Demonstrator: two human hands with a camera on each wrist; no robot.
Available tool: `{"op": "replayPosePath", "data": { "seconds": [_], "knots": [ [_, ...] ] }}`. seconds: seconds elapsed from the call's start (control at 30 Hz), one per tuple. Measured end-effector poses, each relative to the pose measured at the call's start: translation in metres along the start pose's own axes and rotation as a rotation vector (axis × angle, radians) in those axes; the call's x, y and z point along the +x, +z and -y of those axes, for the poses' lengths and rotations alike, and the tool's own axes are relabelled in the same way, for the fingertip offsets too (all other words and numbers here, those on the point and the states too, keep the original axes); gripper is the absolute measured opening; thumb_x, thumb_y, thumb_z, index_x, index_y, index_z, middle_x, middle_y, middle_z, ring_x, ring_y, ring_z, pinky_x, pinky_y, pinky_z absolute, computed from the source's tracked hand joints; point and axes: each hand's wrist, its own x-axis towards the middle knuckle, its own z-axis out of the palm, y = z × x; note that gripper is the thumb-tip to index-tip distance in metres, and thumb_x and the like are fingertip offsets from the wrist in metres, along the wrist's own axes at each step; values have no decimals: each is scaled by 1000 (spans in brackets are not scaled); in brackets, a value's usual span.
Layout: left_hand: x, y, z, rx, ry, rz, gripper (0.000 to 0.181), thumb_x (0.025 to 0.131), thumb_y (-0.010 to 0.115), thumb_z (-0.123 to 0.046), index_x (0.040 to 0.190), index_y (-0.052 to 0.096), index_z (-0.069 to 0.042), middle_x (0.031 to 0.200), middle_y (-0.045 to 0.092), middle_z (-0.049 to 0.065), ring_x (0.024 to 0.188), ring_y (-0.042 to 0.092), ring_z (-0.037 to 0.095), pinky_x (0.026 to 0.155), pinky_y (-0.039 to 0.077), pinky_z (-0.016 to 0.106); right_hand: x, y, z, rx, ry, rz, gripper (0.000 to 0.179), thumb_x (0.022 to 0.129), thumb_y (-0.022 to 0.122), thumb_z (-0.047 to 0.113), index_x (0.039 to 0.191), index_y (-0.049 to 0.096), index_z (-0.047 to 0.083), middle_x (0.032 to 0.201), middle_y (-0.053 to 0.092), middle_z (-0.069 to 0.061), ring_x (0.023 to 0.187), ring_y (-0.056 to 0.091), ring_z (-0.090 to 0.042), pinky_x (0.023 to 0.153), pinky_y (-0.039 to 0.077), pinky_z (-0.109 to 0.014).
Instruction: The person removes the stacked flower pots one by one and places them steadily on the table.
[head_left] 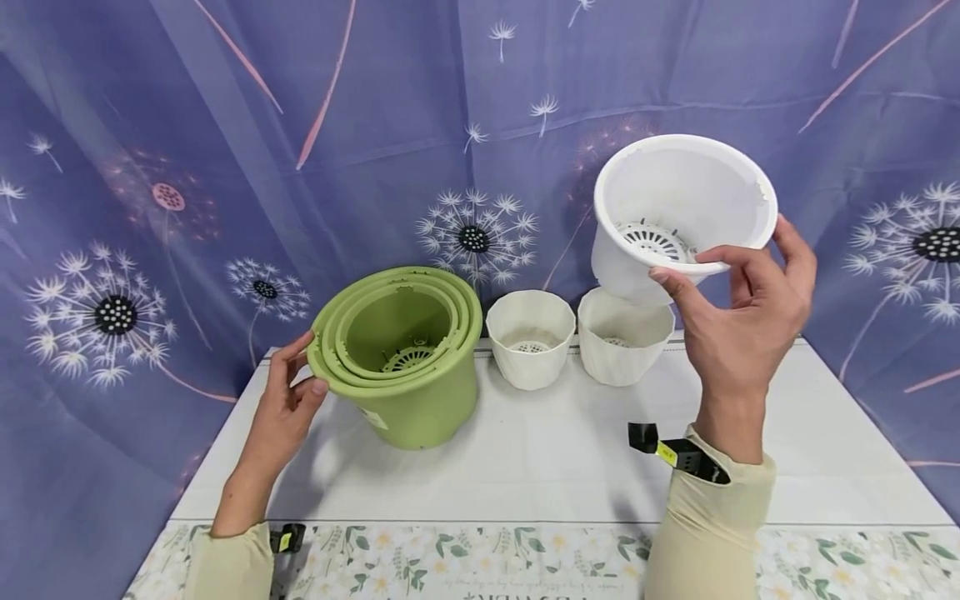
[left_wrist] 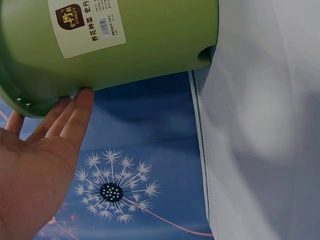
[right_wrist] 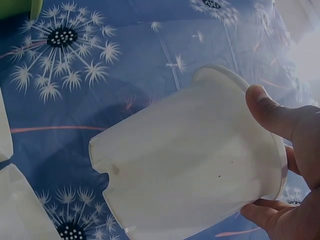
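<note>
In the head view, my right hand [head_left: 750,312] holds a white flowerpot [head_left: 686,212] by its rim, up off the table and tilted so its slotted bottom shows. The right wrist view shows the smooth outer wall of this white pot [right_wrist: 185,160], with notches at its base. My left hand [head_left: 281,408] grips the left rim of the green flowerpots [head_left: 442,400], several nested in one another. Seen from the left wrist, fingers lie under the rim of the outer green pot [left_wrist: 150,55], which bears a paper label [left_wrist: 90,25].
Two small white faceted pots, one on the left [head_left: 531,367] and one on the right [head_left: 622,354], stand beside the green stack. All stand on a white tabletop [head_left: 525,458] with a flowered front strip. Behind hangs a purple dandelion-print curtain [head_left: 397,100].
</note>
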Motion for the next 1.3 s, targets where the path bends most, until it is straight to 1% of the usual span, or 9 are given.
{"op": "replayPosePath", "data": {
  "seconds": [0.2,0.4,0.57,0.77,1.0,1.2,1.3],
  "knots": [
    [2,1,0,5,-4,2,62,114,50,-13,170,23,-23,160,38,16,125,62,3,99,50,15,4,-6,-2,26,13,-34,44,61,94,-15,89,63,-28,143,47,-20,132,54,-35,110,51,-35],
    [-1,0,1,15,-17,-1,63,114,50,-13,170,23,-24,160,38,14,125,61,3,99,49,14,4,-6,-4,57,16,-38,44,61,93,-17,89,62,-30,143,47,-21,132,54,-36,111,51,-36],
    [-2,0,1,15,-10,-3,62,114,50,-13,170,23,-23,160,38,15,125,62,3,99,50,15,5,-7,-7,41,13,-36,45,61,94,-16,89,62,-29,142,47,-21,132,54,-35,110,51,-35],
    [-1,0,-2,31,0,-5,62,114,50,-12,170,23,-22,160,37,18,124,62,1,98,49,13,9,-9,-9,-13,0,-32,44,61,94,-14,89,63,-28,142,48,-20,133,54,-35,110,52,-35],
    [1,1,-1,31,-1,-13,63,114,50,-10,170,23,-21,157,40,13,124,62,0,98,49,13,16,-16,-11,-43,-14,-30,45,61,94,-15,90,63,-29,141,50,-20,133,55,-34,109,52,-34],
    [1,1,-1,40,3,-12,63,114,50,-10,169,23,-21,158,40,15,124,62,0,98,49,13,20,-24,-13,-89,-28,-28,46,60,96,-13,90,64,-28,141,50,-19,134,54,-33,110,52,-34],
    [1,0,-1,49,3,-16,63,114,50,-10,169,24,-22,159,40,14,124,61,-1,98,48,12,23,-29,-13,-121,-34,-28,45,61,96,-12,89,64,-28,141,51,-18,135,53,-33,109,52,-34]
  ]
}}
